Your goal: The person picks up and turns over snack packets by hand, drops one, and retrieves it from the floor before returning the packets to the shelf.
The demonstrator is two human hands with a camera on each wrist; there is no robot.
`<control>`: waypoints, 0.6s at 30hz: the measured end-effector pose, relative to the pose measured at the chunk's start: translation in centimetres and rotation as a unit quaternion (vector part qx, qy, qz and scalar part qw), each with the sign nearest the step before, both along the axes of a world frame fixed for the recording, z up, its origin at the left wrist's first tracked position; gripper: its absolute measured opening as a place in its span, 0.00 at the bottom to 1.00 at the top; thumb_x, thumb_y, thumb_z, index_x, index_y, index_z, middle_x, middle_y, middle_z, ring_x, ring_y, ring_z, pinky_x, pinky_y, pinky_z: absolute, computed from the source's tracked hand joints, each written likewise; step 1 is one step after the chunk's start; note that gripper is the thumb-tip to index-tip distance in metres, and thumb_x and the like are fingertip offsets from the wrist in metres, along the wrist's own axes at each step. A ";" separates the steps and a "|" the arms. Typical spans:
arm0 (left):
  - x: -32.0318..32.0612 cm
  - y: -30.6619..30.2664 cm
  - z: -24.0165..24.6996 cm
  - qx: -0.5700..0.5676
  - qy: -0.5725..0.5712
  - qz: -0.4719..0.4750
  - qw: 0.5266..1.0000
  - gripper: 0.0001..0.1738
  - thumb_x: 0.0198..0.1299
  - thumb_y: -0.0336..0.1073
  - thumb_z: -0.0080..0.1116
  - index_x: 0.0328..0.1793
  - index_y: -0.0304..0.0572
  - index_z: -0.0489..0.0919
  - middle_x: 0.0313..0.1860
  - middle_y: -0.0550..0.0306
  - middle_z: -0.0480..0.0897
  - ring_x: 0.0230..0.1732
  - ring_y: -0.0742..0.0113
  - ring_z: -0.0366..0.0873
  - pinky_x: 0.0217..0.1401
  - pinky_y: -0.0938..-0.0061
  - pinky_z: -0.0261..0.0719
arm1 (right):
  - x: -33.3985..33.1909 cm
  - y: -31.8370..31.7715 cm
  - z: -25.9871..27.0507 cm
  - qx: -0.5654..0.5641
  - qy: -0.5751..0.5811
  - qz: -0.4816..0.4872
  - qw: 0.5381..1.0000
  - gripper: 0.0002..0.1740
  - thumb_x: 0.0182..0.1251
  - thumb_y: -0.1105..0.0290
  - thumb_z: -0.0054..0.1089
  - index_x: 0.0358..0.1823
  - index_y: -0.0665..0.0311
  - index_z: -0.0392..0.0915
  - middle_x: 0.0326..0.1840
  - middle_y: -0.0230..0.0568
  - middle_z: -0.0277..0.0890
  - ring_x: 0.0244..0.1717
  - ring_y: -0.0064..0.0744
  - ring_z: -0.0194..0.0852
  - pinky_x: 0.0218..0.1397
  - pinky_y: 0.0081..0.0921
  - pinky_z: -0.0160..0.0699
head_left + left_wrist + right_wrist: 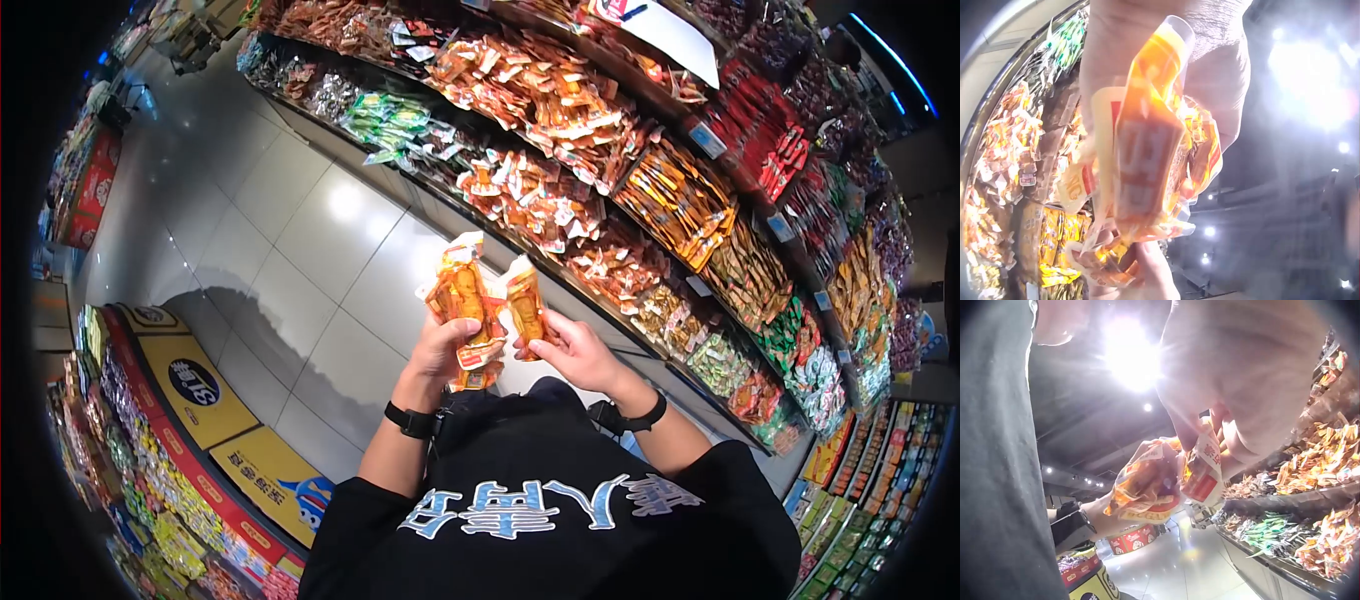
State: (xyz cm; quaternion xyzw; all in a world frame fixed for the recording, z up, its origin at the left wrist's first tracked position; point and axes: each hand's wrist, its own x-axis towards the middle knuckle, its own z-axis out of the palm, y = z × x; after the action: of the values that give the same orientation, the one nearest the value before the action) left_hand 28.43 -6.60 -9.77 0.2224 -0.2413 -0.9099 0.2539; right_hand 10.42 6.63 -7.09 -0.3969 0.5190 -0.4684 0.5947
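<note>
My left hand [436, 350] grips a bunch of several orange snack packets [460, 285], its thumb across their front. Clear plastic and white-and-red printing show on these packets, and they fill the middle of the left wrist view. Close beside them, my right hand [582, 355] pinches a single orange packet [523, 300] between thumb and fingers, upright in the head view. Seen from the right wrist, this packet [1202, 472] overlaps the left hand's bunch [1147, 481]. Both hands are in front of my body, and the packets partly hide the left fingers.
Tiered shelves [560, 215] of loose packaged snacks run along the front and right. Green packets [390, 122] lie on the lower tier. To the left stands a sweets display with a yellow front panel [265, 480]. Pale floor tiles [300, 215] stretch between them.
</note>
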 end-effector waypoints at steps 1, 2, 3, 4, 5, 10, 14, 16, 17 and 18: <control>0.1 -1.2 0.2 0.002 0.004 0.007 1.000 0.26 0.50 0.31 0.64 0.57 0.32 0.72 0.40 0.46 0.84 0.36 0.60 0.85 0.39 0.66 0.87 | 0.1 -1.0 0.0 0.013 0.017 0.010 1.000 0.17 0.74 0.75 0.48 0.61 0.74 0.66 0.48 0.41 0.78 0.47 0.25 0.79 0.55 0.25 0.79; 0.2 -2.2 0.1 -0.002 0.003 -0.003 1.000 0.27 0.50 0.31 0.64 0.58 0.32 0.71 0.41 0.45 0.83 0.36 0.60 0.85 0.39 0.66 0.87 | 0.0 -1.8 -0.2 0.027 0.034 0.019 0.999 0.17 0.74 0.75 0.49 0.61 0.74 0.67 0.47 0.41 0.79 0.47 0.25 0.79 0.55 0.25 0.79; 0.1 -3.3 -0.1 -0.007 0.002 -0.013 1.000 0.28 0.50 0.31 0.63 0.59 0.32 0.70 0.43 0.45 0.83 0.37 0.59 0.85 0.40 0.65 0.87 | -0.1 -2.5 -0.3 0.041 0.051 0.028 0.997 0.17 0.74 0.75 0.49 0.60 0.74 0.68 0.47 0.41 0.79 0.47 0.25 0.79 0.55 0.25 0.79; 0.0 -4.3 -0.3 -0.013 0.001 -0.022 1.000 0.29 0.49 0.31 0.62 0.60 0.32 0.69 0.44 0.44 0.83 0.37 0.59 0.85 0.40 0.65 0.87 | -0.3 -3.1 -0.2 0.052 0.053 0.016 0.997 0.16 0.74 0.75 0.50 0.59 0.74 0.68 0.46 0.41 0.79 0.46 0.25 0.79 0.54 0.24 0.79; -0.1 -5.3 -0.4 -0.003 -0.008 -0.051 0.999 0.29 0.50 0.30 0.62 0.59 0.32 0.69 0.44 0.44 0.82 0.36 0.58 0.85 0.39 0.64 0.88 | -0.6 -3.6 -0.2 0.064 0.054 0.005 0.997 0.16 0.73 0.75 0.50 0.59 0.75 0.69 0.46 0.41 0.79 0.46 0.25 0.80 0.54 0.24 0.79; -4.2 -8.8 -0.1 -0.009 -0.061 -0.018 0.998 0.26 0.51 0.27 0.60 0.58 0.33 0.70 0.42 0.46 0.83 0.36 0.60 0.85 0.38 0.66 0.88 | -3.8 -4.4 -1.7 0.043 0.073 -0.097 0.992 0.14 0.70 0.74 0.55 0.54 0.74 0.76 0.41 0.39 0.82 0.42 0.20 0.80 0.48 0.22 0.79; -8.0 -12.0 0.8 -0.033 -0.074 -0.035 0.996 0.26 0.51 0.25 0.59 0.59 0.35 0.69 0.45 0.47 0.81 0.38 0.60 0.84 0.39 0.66 0.88 | -7.5 -5.8 -1.2 0.049 0.114 -0.132 0.983 0.15 0.70 0.71 0.57 0.54 0.72 0.77 0.39 0.35 0.81 0.39 0.16 0.76 0.44 0.19 0.77; -10.0 -13.5 1.0 -0.053 -0.080 -0.039 0.995 0.27 0.52 0.25 0.58 0.60 0.35 0.67 0.46 0.48 0.80 0.38 0.60 0.84 0.40 0.66 0.87 | -9.5 -6.7 -1.8 0.045 0.057 -0.142 0.987 0.13 0.70 0.73 0.57 0.52 0.72 0.77 0.39 0.36 0.81 0.39 0.19 0.79 0.41 0.19 0.79; -10.9 -14.3 1.0 -0.061 -0.084 -0.040 0.994 0.27 0.53 0.25 0.58 0.60 0.35 0.67 0.46 0.48 0.80 0.39 0.60 0.84 0.40 0.66 0.87 | -10.5 -7.3 -2.0 0.043 0.026 -0.144 0.988 0.12 0.69 0.74 0.58 0.51 0.72 0.77 0.39 0.37 0.81 0.39 0.20 0.79 0.41 0.19 0.79; -11.8 -15.2 1.1 -0.071 -0.088 -0.040 0.993 0.27 0.53 0.25 0.58 0.61 0.35 0.67 0.46 0.48 0.80 0.39 0.61 0.84 0.40 0.66 0.87 | -11.6 -8.0 -2.1 0.039 -0.006 -0.145 0.989 0.11 0.69 0.74 0.58 0.50 0.72 0.76 0.40 0.38 0.81 0.39 0.22 0.80 0.40 0.19 0.80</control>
State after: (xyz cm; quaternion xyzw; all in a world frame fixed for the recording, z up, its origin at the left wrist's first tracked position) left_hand 16.67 -21.83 -8.63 0.2734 -0.3349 -0.8768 0.2106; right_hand -1.19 -1.39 -9.19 -0.2913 0.5856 -0.5314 0.5383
